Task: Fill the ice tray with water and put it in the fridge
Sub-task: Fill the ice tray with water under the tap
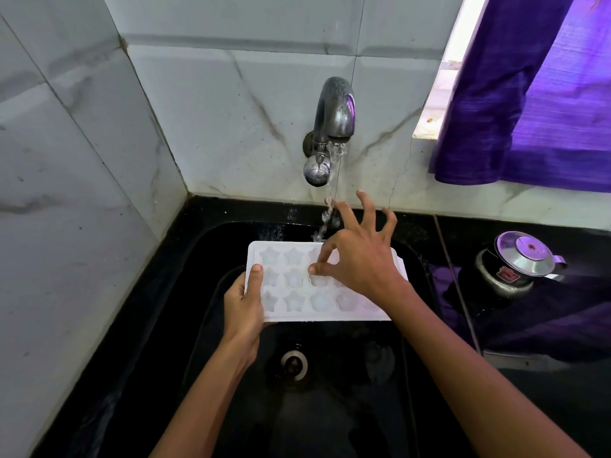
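A white ice tray (297, 294) with star-shaped cells is held level over the black sink (330, 408). My left hand (244, 309) grips its left edge, thumb on top. My right hand (357, 256) hovers over the tray's right half with fingers spread; thumb and forefinger come together near a middle cell, and whether they pinch anything I cannot tell. Water runs from the metal tap (332, 127) on the wall and falls past my right fingertips onto the tray's far edge.
The sink drain (294, 363) lies below the tray. A steel kettle-like pot (515, 262) stands on the black counter at the right, on a purple cloth (535, 322). A purple curtain (535, 104) hangs at the window above. Marble tiles cover the left and back walls.
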Demonstrator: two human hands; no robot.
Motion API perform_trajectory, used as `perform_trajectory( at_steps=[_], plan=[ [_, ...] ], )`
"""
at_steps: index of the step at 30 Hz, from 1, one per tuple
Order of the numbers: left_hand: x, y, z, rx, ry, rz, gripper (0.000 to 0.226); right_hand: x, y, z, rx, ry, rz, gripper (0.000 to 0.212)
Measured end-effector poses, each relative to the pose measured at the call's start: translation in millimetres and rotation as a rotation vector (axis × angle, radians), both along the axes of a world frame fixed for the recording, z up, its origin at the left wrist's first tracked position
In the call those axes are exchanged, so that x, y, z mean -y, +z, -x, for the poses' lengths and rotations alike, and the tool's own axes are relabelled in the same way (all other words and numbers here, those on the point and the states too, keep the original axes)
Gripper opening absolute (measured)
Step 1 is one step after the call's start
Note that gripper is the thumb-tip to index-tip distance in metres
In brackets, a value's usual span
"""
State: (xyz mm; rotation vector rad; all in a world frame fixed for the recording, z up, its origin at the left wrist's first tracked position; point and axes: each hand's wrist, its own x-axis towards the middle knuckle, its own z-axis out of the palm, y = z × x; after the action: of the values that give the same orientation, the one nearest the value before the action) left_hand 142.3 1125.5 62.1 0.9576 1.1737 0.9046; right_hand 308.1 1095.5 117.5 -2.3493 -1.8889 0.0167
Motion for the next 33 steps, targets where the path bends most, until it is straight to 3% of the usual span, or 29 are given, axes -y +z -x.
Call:
perform_trajectory(
  at_steps=[5,13,17,21,28,33],
  plan=[
    [-2.0,-0.3,-0.6,0.004,-0.008,0.007,0.023,1.1,-8.1,3.2,0.011,0.058,0.124,0.032],
    [-3.9,-4.8,-1.3,-0.005,0.018,0.017,0.024,0.4,-8.8,0.7,-0.152,-0.019,-0.178,0.025],
    [-8.0,-3.2,-8.9,0.014,0.072,0.026,0.022,11.2,-13.8,-1.0,-0.233,0.006,-0.063,0.025],
    [-12.9,-2.0,-18.3,0.041,0.096,0.053,0.021,19.0,-19.7,-2.6,-0.159,0.03,0.112,0.044],
    [-11.6,-2.5,-25.3,0.046,0.071,0.053,0.022,15.8,-13.7,-7.7,-0.13,0.01,-0.02,0.028],
    [-11.1,0.6,-28.3,0.046,0.058,0.057,0.02,15.8,-13.4,-7.8,-0.046,0.054,0.048,0.027]
  ],
)
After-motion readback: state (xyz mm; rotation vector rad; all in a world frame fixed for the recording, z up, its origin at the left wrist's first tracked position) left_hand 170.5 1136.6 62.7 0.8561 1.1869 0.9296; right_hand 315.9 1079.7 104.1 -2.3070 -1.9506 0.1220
